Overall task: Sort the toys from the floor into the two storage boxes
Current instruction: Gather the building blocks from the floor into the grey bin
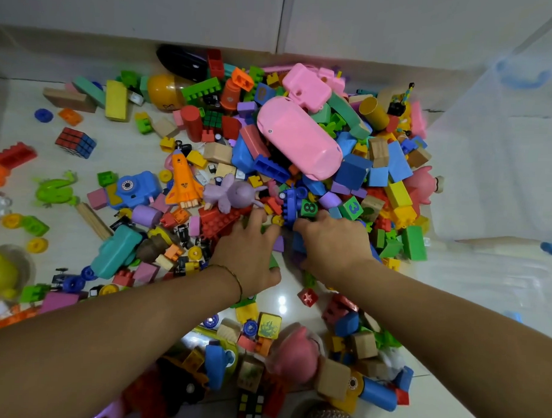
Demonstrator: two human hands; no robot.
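A big heap of toys covers the tiled floor: plastic bricks, wooden blocks, a large pink oval case point(299, 137), an orange shuttle point(183, 180) and a purple rabbit point(234, 195). My left hand point(248, 248) lies palm down on the near edge of the heap, its fingers spread over a red studded plate point(218, 221) and small bricks. My right hand point(333, 242) is beside it, with fingers curled down into the pile by a blue wheeled toy point(290, 203) and a green number cube point(309, 207). What those fingers hold is hidden. A translucent storage box point(488, 185) with blue handles stands at the right.
White cabinet doors point(150, 13) close off the far side. Loose toys lie to the left: a Rubik's cube point(75, 142), a green frog point(54, 190), a blue toy camera point(137, 188), a teal car point(118, 253). More blocks and a pink pig point(294, 353) lie near me, between my arms.
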